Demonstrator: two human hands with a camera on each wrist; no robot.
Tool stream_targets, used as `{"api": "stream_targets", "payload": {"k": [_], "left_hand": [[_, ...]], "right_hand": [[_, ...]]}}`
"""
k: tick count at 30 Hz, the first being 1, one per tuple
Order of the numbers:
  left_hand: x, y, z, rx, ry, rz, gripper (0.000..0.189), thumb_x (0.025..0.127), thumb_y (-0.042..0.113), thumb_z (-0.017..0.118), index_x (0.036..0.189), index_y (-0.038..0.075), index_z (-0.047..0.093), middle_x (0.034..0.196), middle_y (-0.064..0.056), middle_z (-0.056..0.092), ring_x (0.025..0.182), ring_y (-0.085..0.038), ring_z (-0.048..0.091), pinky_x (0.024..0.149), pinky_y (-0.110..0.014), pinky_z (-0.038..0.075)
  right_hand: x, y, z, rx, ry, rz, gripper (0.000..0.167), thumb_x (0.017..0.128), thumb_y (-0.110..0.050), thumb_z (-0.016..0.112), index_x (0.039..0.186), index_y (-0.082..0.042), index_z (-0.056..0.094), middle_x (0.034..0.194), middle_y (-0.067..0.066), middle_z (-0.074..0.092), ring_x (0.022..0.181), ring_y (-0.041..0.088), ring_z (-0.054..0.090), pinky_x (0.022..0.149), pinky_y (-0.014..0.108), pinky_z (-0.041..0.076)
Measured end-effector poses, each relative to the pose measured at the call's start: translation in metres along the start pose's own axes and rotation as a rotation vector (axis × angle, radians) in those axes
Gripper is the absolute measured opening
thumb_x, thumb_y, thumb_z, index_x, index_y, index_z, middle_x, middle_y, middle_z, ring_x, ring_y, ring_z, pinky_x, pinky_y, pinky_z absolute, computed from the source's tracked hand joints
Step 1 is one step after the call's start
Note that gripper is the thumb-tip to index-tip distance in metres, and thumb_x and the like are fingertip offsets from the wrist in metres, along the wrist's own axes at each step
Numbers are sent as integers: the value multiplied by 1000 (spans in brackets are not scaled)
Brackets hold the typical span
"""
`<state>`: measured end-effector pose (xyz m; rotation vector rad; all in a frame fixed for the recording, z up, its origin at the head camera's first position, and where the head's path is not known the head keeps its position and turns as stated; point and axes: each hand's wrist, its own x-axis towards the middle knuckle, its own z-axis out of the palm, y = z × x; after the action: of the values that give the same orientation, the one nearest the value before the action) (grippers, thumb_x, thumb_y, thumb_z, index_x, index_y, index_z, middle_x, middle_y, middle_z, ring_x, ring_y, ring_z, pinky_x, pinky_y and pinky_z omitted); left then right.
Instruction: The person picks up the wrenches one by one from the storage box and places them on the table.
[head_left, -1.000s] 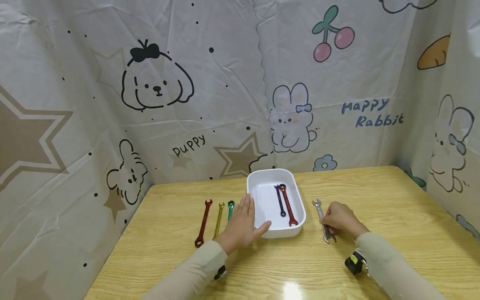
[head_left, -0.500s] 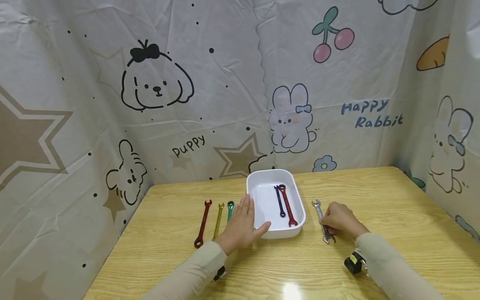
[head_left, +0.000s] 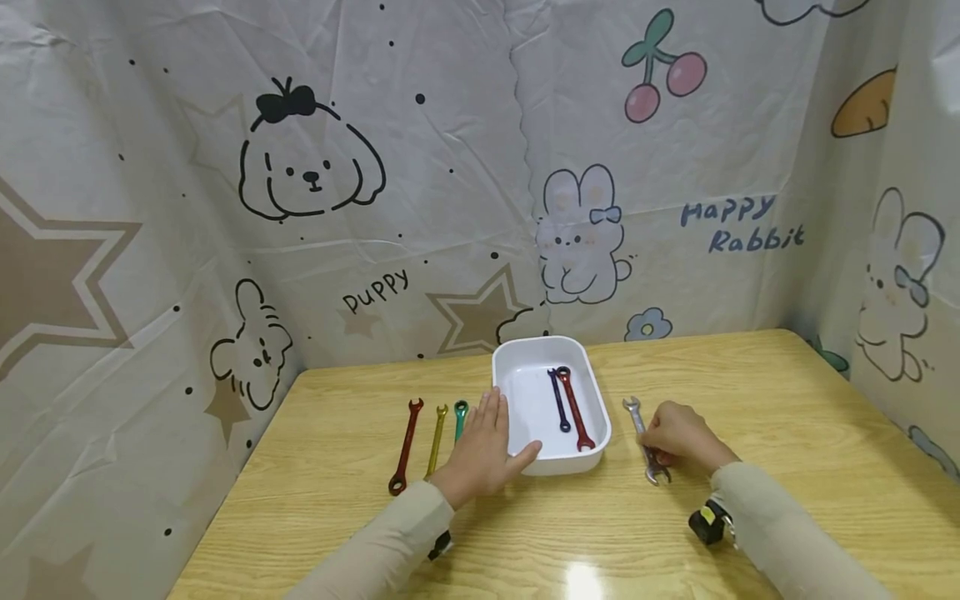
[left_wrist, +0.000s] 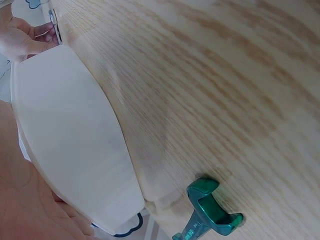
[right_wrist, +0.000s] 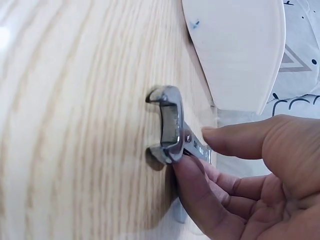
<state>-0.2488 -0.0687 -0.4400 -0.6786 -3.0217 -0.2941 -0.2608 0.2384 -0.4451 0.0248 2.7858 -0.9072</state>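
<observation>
My left hand (head_left: 483, 454) lies with straight fingers against the left side of a white plastic bin (head_left: 551, 467), thumb spread toward its front rim. Inside the bin are a purple wrench (head_left: 559, 402) and a red wrench (head_left: 577, 412), side by side. To the right of the bin, my right hand (head_left: 684, 437) pinches a silver open-end wrench (head_left: 639, 423) by its shank. The right wrist view shows the thumb (right_wrist: 235, 140) on one side of the wrench and a finger on the other, with the forked end close over the tabletop.
Left of the bin, a dark red wrench (head_left: 407, 446), a yellow wrench (head_left: 437, 440) and a green wrench (head_left: 461, 414) lie in a row; my left hand partly hides the green one. A printed cloth (head_left: 465, 208) hangs behind the wooden table (head_left: 525, 542).
</observation>
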Motion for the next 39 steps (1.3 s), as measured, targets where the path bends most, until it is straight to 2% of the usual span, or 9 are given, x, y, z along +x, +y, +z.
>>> {"api": "stream_targets", "payload": {"k": [9, 16, 21, 25, 32, 39], "left_hand": [[2, -1, 2, -7, 7, -4, 97, 92, 70, 30, 151, -6, 13, 158, -23, 6, 147, -34, 4, 116, -49, 17], [2, -2, 2, -12, 8, -3, 97, 92, 70, 29, 151, -5, 12, 158, -23, 6, 147, -34, 4, 116, -49, 17], [2, -2, 3, -6, 9, 1, 97, 92, 70, 29, 151, -6, 13, 158, -23, 7, 147, -34, 4, 116, -49, 18], [2, -3, 4, -4, 9, 1, 98, 92, 71, 29, 151, -6, 13, 158, -24, 7, 147, -34, 4, 116, -49, 18], [1, -3, 3, 0, 9, -1, 98, 91, 71, 29, 150, -6, 14, 158, -24, 8, 146, -35, 7, 115, -49, 19], [1, -1, 1, -9, -5, -16, 96, 92, 69, 31, 151, -5, 14, 158, -23, 7, 147, -34, 6, 116, -49, 18]], "right_hand": [[1, 0, -3, 12, -1, -24, 23, 88, -17, 66, 70, -3, 62, 59, 4, 59, 50, 12, 56, 48, 24, 46], [2, -10, -15, 73, -21, -46, 25, 92, -20, 61, 80, 2, 62, 64, 7, 60, 55, 15, 57, 52, 28, 48], [3, -25, -28, 178, -12, -67, 30, 94, -21, 60, 95, 9, 61, 76, 12, 62, 61, 15, 61, 60, 31, 56], [6, -42, -35, 215, 7, -73, 33, 94, -22, 60, 101, 10, 60, 79, 13, 63, 64, 14, 62, 64, 32, 57], [12, -79, -40, 212, 29, -83, 33, 94, -21, 60, 106, 10, 59, 80, 13, 61, 65, 16, 61, 64, 31, 57], [23, -109, -28, 197, 37, -78, 30, 92, -20, 62, 104, 7, 62, 83, 13, 60, 70, 18, 61, 68, 30, 57]]}}
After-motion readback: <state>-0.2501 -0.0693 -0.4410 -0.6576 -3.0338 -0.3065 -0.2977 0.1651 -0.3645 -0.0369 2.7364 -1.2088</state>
